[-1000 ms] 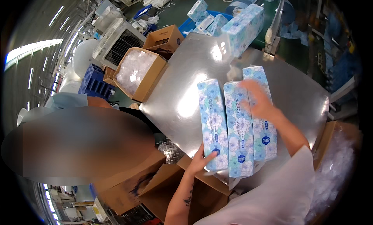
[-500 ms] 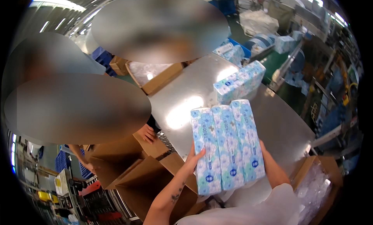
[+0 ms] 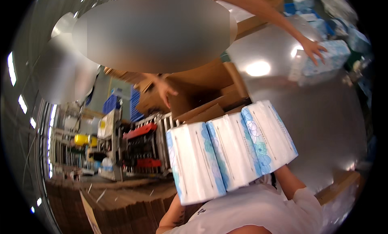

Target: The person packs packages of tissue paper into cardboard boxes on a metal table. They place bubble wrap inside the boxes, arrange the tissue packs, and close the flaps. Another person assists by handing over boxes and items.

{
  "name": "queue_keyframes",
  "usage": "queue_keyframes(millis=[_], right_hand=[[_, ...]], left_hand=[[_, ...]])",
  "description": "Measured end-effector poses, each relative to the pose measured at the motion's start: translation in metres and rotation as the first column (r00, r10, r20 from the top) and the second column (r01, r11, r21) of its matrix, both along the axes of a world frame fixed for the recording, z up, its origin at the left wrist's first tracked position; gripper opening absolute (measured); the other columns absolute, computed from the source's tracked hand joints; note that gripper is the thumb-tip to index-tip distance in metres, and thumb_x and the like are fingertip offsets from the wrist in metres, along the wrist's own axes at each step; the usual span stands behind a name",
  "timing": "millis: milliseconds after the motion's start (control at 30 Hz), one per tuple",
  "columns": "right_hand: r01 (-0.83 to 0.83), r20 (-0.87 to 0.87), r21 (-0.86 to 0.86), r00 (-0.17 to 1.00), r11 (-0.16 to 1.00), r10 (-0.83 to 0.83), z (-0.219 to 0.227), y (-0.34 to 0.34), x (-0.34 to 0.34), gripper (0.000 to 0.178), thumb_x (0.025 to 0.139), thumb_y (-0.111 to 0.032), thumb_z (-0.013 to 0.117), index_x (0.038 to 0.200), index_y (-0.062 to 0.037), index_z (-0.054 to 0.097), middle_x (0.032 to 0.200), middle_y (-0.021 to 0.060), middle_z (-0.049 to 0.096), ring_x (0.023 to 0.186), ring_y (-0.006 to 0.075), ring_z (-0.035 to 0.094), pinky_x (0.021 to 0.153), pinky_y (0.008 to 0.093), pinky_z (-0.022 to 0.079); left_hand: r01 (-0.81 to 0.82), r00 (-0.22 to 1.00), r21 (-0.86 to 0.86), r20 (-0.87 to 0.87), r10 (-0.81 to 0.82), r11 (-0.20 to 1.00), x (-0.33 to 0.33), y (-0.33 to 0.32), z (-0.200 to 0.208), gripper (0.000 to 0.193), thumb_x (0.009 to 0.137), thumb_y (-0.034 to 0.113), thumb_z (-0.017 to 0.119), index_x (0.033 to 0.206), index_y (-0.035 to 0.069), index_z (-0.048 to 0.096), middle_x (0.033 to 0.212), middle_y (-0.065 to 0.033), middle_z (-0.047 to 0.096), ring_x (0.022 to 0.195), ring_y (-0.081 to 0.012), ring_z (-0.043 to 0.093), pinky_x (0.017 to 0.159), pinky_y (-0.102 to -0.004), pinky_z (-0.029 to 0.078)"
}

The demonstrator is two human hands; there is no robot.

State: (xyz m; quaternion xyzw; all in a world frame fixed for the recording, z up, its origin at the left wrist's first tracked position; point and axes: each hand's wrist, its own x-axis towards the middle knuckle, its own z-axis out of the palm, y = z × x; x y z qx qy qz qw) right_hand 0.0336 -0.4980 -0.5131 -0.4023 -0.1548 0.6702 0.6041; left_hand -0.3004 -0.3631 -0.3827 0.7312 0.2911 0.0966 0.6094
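Observation:
Three soft tissue packs (image 3: 232, 151), white with blue floral edges, are held side by side in a row in front of my chest. Their white faces with a dashed line down the middle point up at me. My left forearm (image 3: 173, 213) comes up at the row's left end and my right forearm (image 3: 290, 183) at its right end. Both hands grip the row from its ends, though the packs hide most of the fingers. Just beyond the packs is an open cardboard box (image 3: 238, 82).
A co-worker's hand (image 3: 313, 50) rests on more tissue packs (image 3: 337, 56) on the metal table (image 3: 323, 112). Another bare hand (image 3: 163, 90) reaches beside the box. Flattened cardboard (image 3: 121, 209) is stacked at lower left, below a roller conveyor (image 3: 165, 133) with red parts.
The row of packs has been turned over from its floral faces to its white faces. My view has swung left toward the boxes. A co-worker's hand now lies on the table's packs.

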Motion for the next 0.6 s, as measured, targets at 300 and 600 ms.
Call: queue_keyframes(millis=[300,600], right_hand=[[-0.165,0.939,0.313,0.204,0.935,-0.278,0.041,0.068,-0.004,0.043,0.086,-0.017,0.061,0.123,0.0009,0.051,0.123,0.0176,0.055,0.116,0.031,0.052,0.098,0.0375,0.041],[-0.603,0.863,0.126,-0.325,0.788,-0.387,0.001,0.142,-0.076,0.058,0.08,-0.038,0.064,0.121,-0.0008,0.051,0.122,0.0221,0.051,0.12,0.0342,0.045,0.103,0.0511,0.032]], left_hand=[[-0.459,0.841,0.308,-0.151,0.519,0.833,0.014,0.016,-0.005,0.07,0.076,0.009,0.074,0.134,-0.002,0.037,0.139,-0.0216,0.038,0.128,-0.0326,0.04,0.102,-0.0413,0.036],[0.221,0.633,0.818,-0.534,0.56,0.53,0.055,0.081,-0.133,0.055,0.083,0.041,0.062,0.125,0.007,0.051,0.131,-0.0189,0.046,0.12,-0.0402,0.042,0.097,-0.0555,0.034]])
